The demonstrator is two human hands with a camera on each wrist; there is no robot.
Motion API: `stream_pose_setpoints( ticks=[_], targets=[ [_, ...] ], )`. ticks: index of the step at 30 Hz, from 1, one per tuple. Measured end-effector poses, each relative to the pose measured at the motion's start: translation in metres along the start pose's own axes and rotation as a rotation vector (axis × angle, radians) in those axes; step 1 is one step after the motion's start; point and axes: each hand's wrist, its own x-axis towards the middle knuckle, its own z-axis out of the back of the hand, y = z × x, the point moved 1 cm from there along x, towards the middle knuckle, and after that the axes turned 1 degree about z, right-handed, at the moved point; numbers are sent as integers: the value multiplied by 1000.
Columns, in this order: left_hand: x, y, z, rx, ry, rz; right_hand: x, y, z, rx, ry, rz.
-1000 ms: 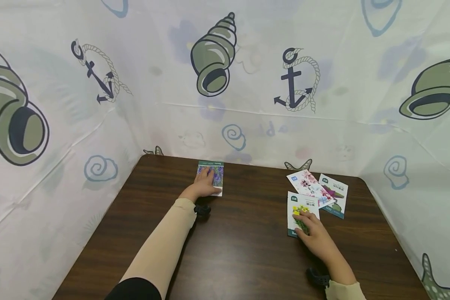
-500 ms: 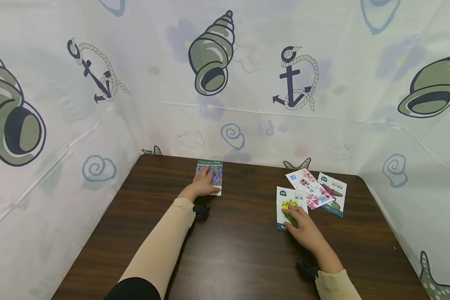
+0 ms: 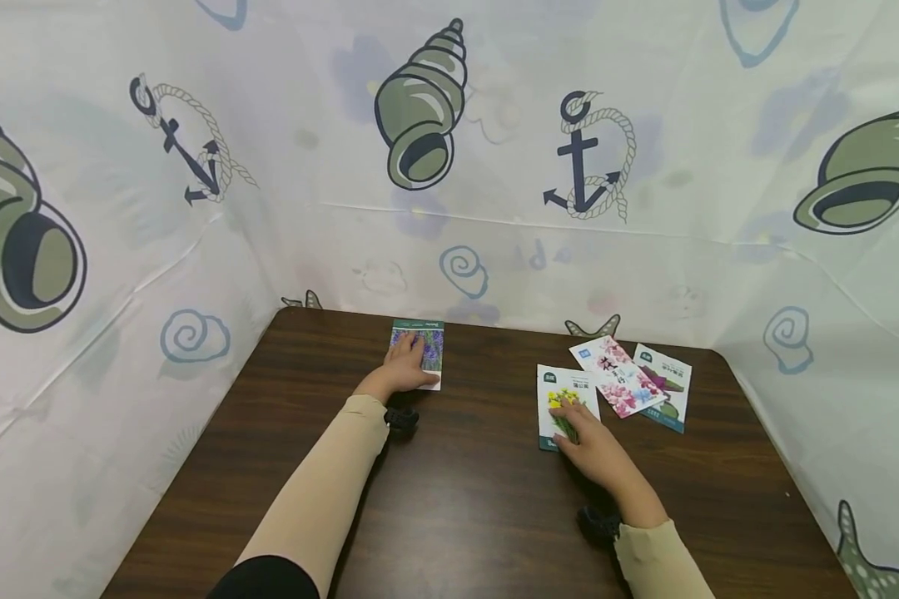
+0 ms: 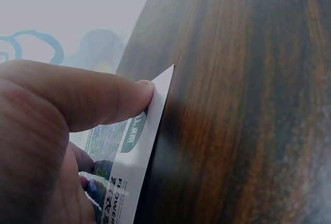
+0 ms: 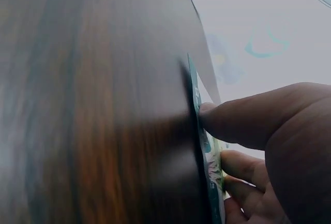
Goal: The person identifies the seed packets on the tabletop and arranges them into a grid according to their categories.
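My left hand [image 3: 403,366] rests on a seed packet with purple flowers [image 3: 434,345], near the table's far edge. Its fingers lie over the picture, and in the left wrist view the thumb presses the packet's white margin [image 4: 152,123]. My right hand [image 3: 590,443] lies on a white seed packet with yellow flowers [image 3: 563,381], fingers spread on its face. The right wrist view has the thumb on that packet's green end [image 5: 195,92]. Beside it, a pink-blossom packet [image 3: 618,378] overlaps a packet with a purple and green picture [image 3: 670,374].
All the packets lie on a dark wood-grain table [image 3: 449,482]. A pale curtain [image 3: 330,166] printed with shells and anchors encloses the table's back and sides. The far table edge runs just behind the packets.
My right hand has slid the yellow-flower packet leftward and slightly away, off the pink-blossom packet's lower corner. The left hand and its packet stay in place.
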Motion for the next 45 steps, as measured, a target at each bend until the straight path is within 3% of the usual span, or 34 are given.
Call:
stream_pose_setpoints(
  ticks=[4, 13, 25, 31, 45],
  targets=[
    [3, 3, -2, 2, 4, 0, 7, 4, -3, 13, 5, -16],
    [6, 6, -1, -9, 18, 3, 24, 10, -14, -4, -81, 60],
    [8, 7, -2, 6, 10, 1, 46, 28, -13, -54, 11, 73],
    [9, 8, -2, 12, 13, 3, 57, 35, -16, -50, 19, 97],
    [9, 9, -1, -1, 24, -6, 86, 33, -32, 68, 33, 108]
  ],
)
